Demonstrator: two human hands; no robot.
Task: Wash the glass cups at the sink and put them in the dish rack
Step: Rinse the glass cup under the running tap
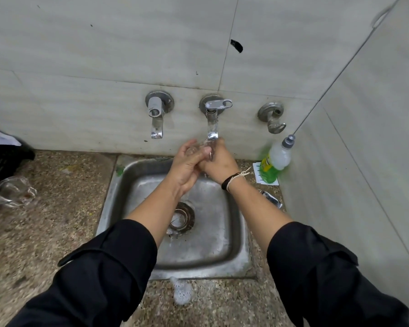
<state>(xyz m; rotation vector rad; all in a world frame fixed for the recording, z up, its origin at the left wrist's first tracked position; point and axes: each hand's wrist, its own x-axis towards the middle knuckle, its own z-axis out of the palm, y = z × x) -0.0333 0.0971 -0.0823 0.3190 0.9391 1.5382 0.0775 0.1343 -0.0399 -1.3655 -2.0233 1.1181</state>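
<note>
A small clear glass cup is held under the middle tap, above the far edge of the steel sink. My left hand curls round the cup from the left. My right hand grips it from the right, with a black band on that wrist. Both hands cover most of the glass. Another clear glass cup lies on the speckled counter at the far left, beside a black dish rack.
A second tap is on the wall left of the middle one, and a bare pipe fitting to the right. A green dish-soap bottle stands right of the sink. Foam sits on the front counter. The drain is open.
</note>
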